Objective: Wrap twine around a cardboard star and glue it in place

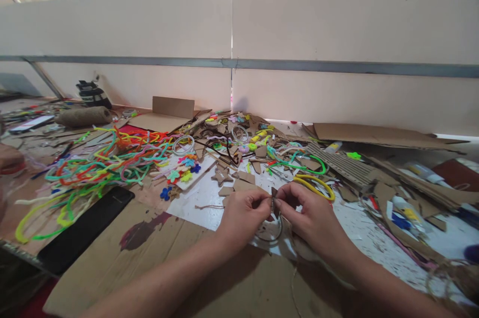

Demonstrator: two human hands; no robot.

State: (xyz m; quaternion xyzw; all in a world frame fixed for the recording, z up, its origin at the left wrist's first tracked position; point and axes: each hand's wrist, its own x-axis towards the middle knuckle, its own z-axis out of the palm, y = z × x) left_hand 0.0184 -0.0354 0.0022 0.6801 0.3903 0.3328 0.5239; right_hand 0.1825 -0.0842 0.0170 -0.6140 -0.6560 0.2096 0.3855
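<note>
Near the middle of the table, my left hand and my right hand meet, fingertips almost touching. Both pinch a small dark brown piece between thumb and forefinger, one hand on each side. Just below the fingers is a thin ring, its upper part hidden by the hands. A thin string hangs down beside my right hand over the cardboard sheet. Behind my left hand lies a cardboard star.
Tangled coloured pipe cleaners and a black phone lie left. Cardboard scraps, yellow rings and glue bottles are right. A twine roll sits back left. Another person's hand shows at the left edge.
</note>
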